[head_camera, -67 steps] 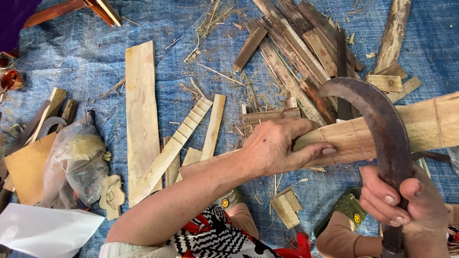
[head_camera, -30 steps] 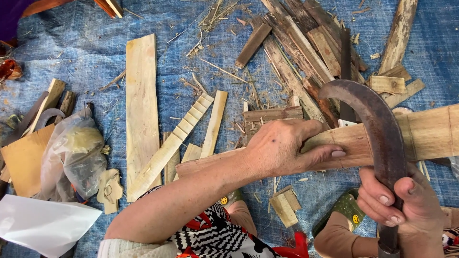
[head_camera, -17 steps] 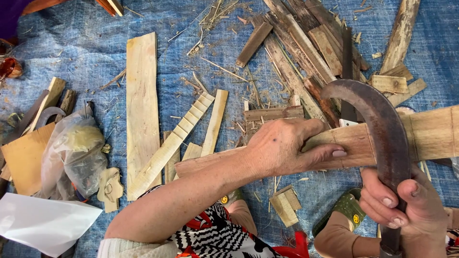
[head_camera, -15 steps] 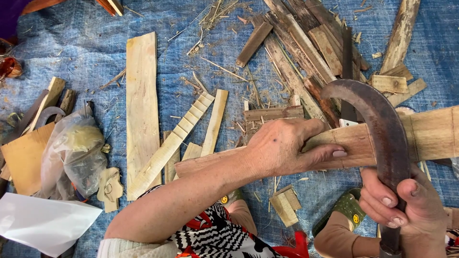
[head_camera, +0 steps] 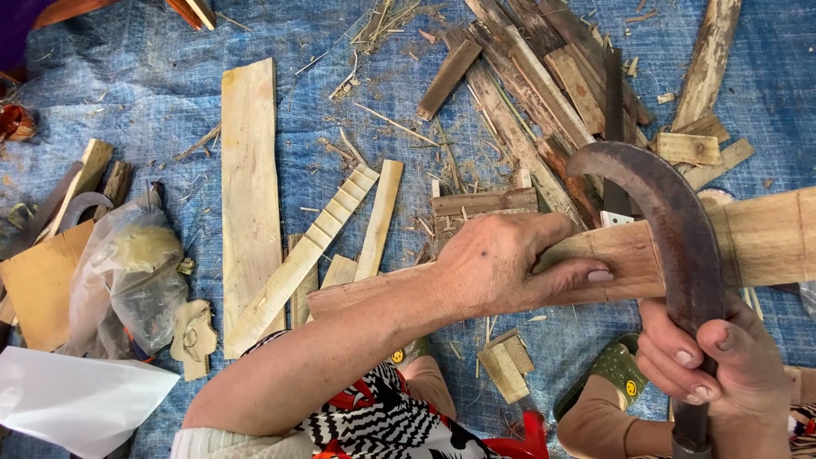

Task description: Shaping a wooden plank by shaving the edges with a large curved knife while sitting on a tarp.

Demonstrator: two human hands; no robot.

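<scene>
Blue tarpaulin (head_camera: pixel 127 93) covers the whole ground I look down on, creased and littered with chips and straw-like slivers. No wall or room shows beyond it.

Across the top right lies a heap of dark, weathered wood strips (head_camera: pixel 544 76), fanned out and overlapping, running down to the work. Left of centre a long pale board (head_camera: pixel 249 187) lies upright in view, with a notched slat (head_camera: pixel 306 255) leaning diagonally beside it and a thin pale strip (head_camera: pixel 378 219) just to the right.

I see my left hand (head_camera: pixel 501 263) pressed flat over a long pale plank (head_camera: pixel 765 238) that crosses from mid-frame out past the right edge; fingers and thumb wrap its near end, so that grip is closed on the plank. My right hand (head_camera: pixel 722 365) is clenched round the handle of a dark curved sickle (head_camera: pixel 671 229), whose blade arches up and over the plank, lying across its face just right of my left thumb.

At the left edge sit a clear plastic bag (head_camera: pixel 127 280), a flat brown cardboard piece (head_camera: pixel 38 297) and a white sheet (head_camera: pixel 76 404) at the bottom corner. Small offcut blocks (head_camera: pixel 506 365) lie near my green sandal (head_camera: pixel 612 374).

Open tarpaulin is widest at the upper left, between the pale board and the frame edge; around the plank the ground is crowded on every side.
</scene>
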